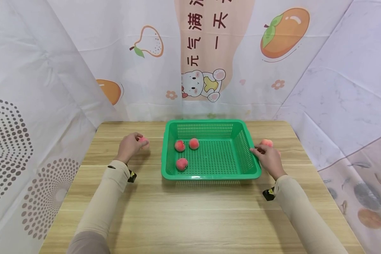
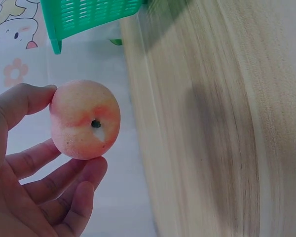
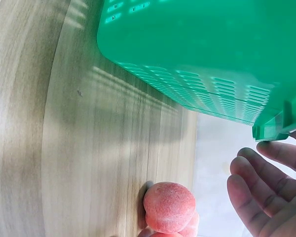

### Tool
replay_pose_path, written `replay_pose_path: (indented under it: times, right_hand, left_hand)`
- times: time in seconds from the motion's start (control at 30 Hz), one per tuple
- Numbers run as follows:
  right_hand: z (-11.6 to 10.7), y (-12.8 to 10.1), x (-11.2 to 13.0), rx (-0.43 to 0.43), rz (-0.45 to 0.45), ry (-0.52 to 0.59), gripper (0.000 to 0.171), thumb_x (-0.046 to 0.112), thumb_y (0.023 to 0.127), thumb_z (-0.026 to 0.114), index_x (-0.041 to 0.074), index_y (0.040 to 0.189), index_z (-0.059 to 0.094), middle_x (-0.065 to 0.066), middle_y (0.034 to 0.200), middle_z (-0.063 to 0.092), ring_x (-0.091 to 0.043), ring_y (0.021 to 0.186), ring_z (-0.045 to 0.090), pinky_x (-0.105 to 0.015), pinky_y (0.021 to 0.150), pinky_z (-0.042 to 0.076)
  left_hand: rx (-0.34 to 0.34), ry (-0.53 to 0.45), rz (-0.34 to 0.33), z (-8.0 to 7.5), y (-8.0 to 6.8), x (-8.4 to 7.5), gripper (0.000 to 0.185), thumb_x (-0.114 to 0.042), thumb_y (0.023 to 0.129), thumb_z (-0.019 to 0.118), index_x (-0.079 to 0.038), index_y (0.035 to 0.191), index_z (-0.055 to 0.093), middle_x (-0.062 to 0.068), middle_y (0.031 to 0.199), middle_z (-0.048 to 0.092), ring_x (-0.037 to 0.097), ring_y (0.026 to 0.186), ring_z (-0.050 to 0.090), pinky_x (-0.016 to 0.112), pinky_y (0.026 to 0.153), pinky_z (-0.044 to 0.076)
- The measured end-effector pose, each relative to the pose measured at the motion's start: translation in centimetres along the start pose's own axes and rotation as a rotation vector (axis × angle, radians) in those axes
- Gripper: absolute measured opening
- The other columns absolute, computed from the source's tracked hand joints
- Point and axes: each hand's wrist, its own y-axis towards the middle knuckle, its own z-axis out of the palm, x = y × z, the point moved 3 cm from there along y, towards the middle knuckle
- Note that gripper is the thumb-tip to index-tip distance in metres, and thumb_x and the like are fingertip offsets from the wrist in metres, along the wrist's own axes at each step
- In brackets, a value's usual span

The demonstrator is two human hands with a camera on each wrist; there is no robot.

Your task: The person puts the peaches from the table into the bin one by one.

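My left hand (image 1: 129, 146) pinches a peach (image 2: 86, 121) between thumb and fingers, to the left of the green basket (image 1: 209, 177). The peach is pale orange with a red blush and a dark stem hole, held above the wooden table. My right hand (image 1: 269, 158) pinches the basket's right rim with thumb and index finger; its other fingers (image 3: 256, 192) are spread below the rim. Three peaches lie in the left part of the basket: one near the back (image 1: 194, 143), one at the left (image 1: 179, 145) and one towards the front (image 1: 181, 164).
Several more peaches (image 3: 168, 206) lie on the wooden table (image 1: 190, 218) right of the basket, partly hidden by my right hand in the head view. A printed white curtain (image 1: 158, 77) hangs behind the table, with similar sheets at both sides.
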Motion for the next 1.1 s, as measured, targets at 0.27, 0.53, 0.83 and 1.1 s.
replay_pose_path:
  times: [0.27,0.53,0.83,1.1]
  right_hand:
    - [0.01,-0.01,-0.02,-0.006,-0.002,0.003,0.047,0.036,0.099,0.057,-0.006,0.118,0.065,-0.023,0.102,0.069,-0.035,0.092,0.065,-0.05,0.079,0.052]
    - [0.02,-0.01,-0.04,-0.016,-0.01,0.005,0.045,0.034,0.099,0.057,-0.006,0.117,0.066,-0.023,0.101,0.069,-0.035,0.092,0.065,-0.05,0.08,0.052]
    - [0.06,-0.08,-0.12,-0.019,-0.011,0.01,0.047,0.036,0.098,0.057,-0.006,0.117,0.066,-0.023,0.101,0.07,-0.035,0.091,0.065,-0.05,0.079,0.052]
    - [0.11,-0.02,-0.27,-0.022,-0.006,0.01,0.046,0.036,0.098,0.057,-0.005,0.117,0.066,-0.022,0.1,0.07,-0.034,0.09,0.065,-0.048,0.077,0.052]
  left_hand:
    - [-0.02,-0.004,0.003,-0.11,-0.02,-0.17,0.049,-0.039,0.093,0.063,-0.004,0.126,0.059,0.019,0.118,0.065,0.033,0.103,0.061,0.045,0.085,0.049]
    - [-0.048,-0.029,0.019,-0.34,-0.17,-0.48,0.05,-0.04,0.092,0.063,-0.003,0.126,0.059,0.02,0.121,0.064,0.035,0.104,0.06,0.047,0.086,0.049]
    - [-0.079,-0.038,0.041,-0.6,-0.15,-0.58,0.05,-0.04,0.092,0.063,-0.003,0.125,0.059,0.02,0.121,0.064,0.034,0.103,0.061,0.047,0.086,0.049]
    - [-0.085,-0.043,0.026,-0.6,-0.27,-0.81,0.05,-0.04,0.092,0.063,-0.004,0.126,0.06,0.019,0.122,0.064,0.035,0.105,0.061,0.048,0.087,0.049]
